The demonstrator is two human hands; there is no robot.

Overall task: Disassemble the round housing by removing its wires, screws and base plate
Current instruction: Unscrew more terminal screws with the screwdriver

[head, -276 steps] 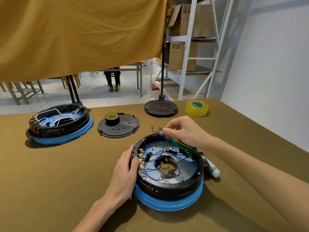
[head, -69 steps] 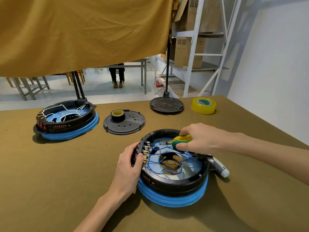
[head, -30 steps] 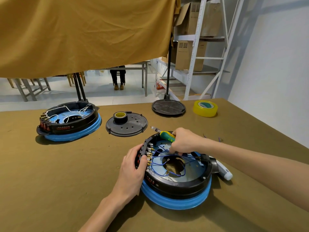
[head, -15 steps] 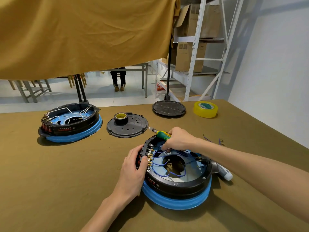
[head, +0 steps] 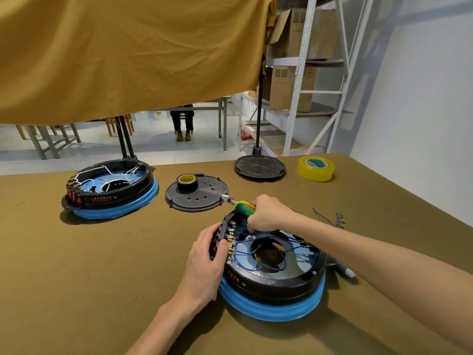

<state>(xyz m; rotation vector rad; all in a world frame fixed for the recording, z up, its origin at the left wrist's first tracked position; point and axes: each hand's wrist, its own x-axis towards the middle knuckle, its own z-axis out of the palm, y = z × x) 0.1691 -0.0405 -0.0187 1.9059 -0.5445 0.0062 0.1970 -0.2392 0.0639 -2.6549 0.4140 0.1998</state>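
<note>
Far left of table point(head: 76, 278): 2nd round housing point(head: 108, 189) w/ white wires, blue ring under it, untouched. Next right: black perforated plate point(head: 197, 194) w/ tape roll point(head: 186, 182) on it, lying flat, apart from both units.

L hand point(head: 208, 262) gripped left rim of the work housing point(head: 271, 260), thumb over the terminal row, fingers curled round the outer wall, bracing it. Housing sat flat near centre-right of table, open side up, round so no real long axis; terminal strip faced left twd L hand.

R hand point(head: 268, 213) clamped on green/yellow screwdriver point(head: 242, 204) at housing's far-left rim; fingers also down at a wire, can't tell if pinching it. Driver long axis ran roughly level, metal end pointing up-left twd the plate.

Progress, my read: early-mid. Some loose blue wires point(head: 330, 219) lay off to the right on table, so some pulled. Most blue wires point(head: 256, 248) were in place in housing, rim screws in, base plate seated. Left: rest of wires, screws, plate.

Far right back: yellow tape point(head: 316, 168), black disc point(head: 259, 166).
</note>
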